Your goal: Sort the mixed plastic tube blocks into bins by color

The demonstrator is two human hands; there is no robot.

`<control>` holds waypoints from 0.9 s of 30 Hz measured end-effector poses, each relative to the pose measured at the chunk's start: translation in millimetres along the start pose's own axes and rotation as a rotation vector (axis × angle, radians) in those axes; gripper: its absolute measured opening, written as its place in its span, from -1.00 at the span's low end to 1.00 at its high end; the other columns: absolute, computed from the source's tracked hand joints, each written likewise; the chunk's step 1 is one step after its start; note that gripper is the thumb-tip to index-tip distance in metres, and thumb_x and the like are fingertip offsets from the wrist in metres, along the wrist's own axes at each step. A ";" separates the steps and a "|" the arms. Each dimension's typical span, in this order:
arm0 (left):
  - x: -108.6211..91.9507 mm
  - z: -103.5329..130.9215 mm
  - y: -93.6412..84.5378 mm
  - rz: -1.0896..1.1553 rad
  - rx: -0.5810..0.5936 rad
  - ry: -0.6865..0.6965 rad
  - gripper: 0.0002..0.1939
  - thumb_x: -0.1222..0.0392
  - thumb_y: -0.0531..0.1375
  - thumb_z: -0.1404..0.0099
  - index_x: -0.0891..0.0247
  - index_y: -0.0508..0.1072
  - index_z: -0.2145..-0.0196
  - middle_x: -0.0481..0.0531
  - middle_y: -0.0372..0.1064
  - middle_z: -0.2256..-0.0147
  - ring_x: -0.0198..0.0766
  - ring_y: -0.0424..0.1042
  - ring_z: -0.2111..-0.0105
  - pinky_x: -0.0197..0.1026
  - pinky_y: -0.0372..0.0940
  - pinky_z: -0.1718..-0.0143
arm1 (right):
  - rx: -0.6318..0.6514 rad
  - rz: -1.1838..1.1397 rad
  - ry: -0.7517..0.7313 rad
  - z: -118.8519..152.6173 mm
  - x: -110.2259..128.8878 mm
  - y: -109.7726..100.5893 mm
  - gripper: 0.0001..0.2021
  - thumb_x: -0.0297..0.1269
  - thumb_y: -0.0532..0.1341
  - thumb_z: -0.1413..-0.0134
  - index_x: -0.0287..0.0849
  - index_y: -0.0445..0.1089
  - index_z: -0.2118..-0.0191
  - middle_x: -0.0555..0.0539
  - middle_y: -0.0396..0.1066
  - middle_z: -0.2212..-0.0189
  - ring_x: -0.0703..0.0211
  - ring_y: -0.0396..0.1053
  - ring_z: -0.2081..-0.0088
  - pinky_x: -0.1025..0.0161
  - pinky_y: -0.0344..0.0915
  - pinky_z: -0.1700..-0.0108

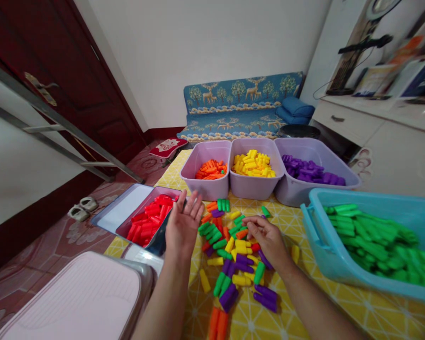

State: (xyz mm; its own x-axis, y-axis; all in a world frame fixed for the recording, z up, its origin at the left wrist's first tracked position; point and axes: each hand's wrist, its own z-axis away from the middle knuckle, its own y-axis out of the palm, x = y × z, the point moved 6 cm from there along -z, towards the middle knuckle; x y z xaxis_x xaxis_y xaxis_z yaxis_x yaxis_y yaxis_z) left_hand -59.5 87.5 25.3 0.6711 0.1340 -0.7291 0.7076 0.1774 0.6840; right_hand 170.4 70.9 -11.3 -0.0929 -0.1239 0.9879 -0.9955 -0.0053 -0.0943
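Note:
My left hand point(184, 222) is raised palm up with its fingers apart, holding nothing, beside the bin of red pieces point(152, 217). Over the mixed pile my right hand point(267, 238) has its thumb and forefinger close together near a green and an orange piece point(242, 233); whether it grips one is hidden. Red, orange, yellow, green and purple pieces lie scattered on the yellow patterned cloth point(248, 326). Behind the pile, lilac bins hold orange pieces point(211, 170), yellow pieces point(254, 164) and purple pieces point(310, 171). Green pieces point(382, 243) fill the turquoise bin point(326, 259) at the right.
A pale pink lid point(88, 297) is at the lower left. Past the table stand a blue patterned sofa point(233, 111), a metal ladder point(63, 123) and a white cabinet point(350, 123). Light shoes point(83, 209) lie on the floor at the left.

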 end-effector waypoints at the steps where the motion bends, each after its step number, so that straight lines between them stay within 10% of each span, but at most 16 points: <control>1: 5.8 -0.6 1.3 -0.197 0.026 0.050 -0.65 0.02 0.12 -0.31 0.18 0.44 0.01 0.15 0.43 -0.01 -0.14 0.39 -0.05 -0.01 0.21 -0.13 | -0.001 -0.001 -0.002 -0.1 0.3 0.0 -0.69 0.00 0.19 -0.09 -0.14 0.47 0.24 -0.07 0.51 0.38 0.20 0.44 0.45 0.28 0.39 0.40; 7: 42.0 -0.8 44.9 -1.371 0.383 0.460 -0.58 0.30 0.18 -0.19 0.18 0.44 -0.03 0.15 0.33 -0.06 -0.06 0.26 -0.10 0.02 0.11 -0.16 | -0.011 -0.002 -0.001 -0.2 2.2 0.2 -0.69 0.01 0.20 -0.08 -0.14 0.48 0.27 -0.06 0.51 0.35 0.24 0.41 0.48 0.31 0.39 0.41; 13: 58.7 -4.8 65.8 -1.949 0.434 0.381 -0.57 0.33 0.11 -0.22 0.16 0.41 -0.05 0.22 0.32 0.06 0.03 0.27 0.02 0.04 0.21 0.03 | 0.007 -0.022 0.010 0.0 2.3 1.3 -0.70 -0.02 0.20 -0.08 -0.16 0.48 0.27 -0.06 0.52 0.37 0.26 0.40 0.47 0.32 0.38 0.40; 20: 52.6 1.5 63.7 -1.877 0.505 0.380 -0.71 0.39 0.13 -0.19 0.13 0.52 0.20 0.14 0.41 0.16 -0.02 0.32 0.08 -0.01 0.21 0.07 | -0.001 -0.027 0.006 -0.2 -1.8 0.9 -0.72 -0.05 0.19 -0.10 -0.15 0.46 0.26 -0.06 0.51 0.34 0.23 0.41 0.47 0.29 0.37 0.40; 27: 46.8 10.3 44.1 -1.000 0.416 0.192 -0.72 0.28 0.15 -0.26 0.22 0.39 0.06 0.03 0.47 0.32 -0.23 0.45 0.31 -0.24 0.30 0.27 | -0.090 0.005 -0.084 1.8 5.5 -4.0 -0.68 -0.13 0.23 -0.07 -0.14 0.39 0.07 -0.08 0.48 0.25 0.20 0.43 0.37 0.27 0.37 0.33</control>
State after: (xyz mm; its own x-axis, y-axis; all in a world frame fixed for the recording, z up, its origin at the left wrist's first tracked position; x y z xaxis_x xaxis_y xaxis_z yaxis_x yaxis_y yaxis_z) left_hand 5.5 91.6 21.6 -0.2671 0.2689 -0.9254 0.9560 -0.0469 -0.2896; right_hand 173.8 68.5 -5.7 -0.0998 -0.2069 0.9733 -0.9929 0.0845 -0.0838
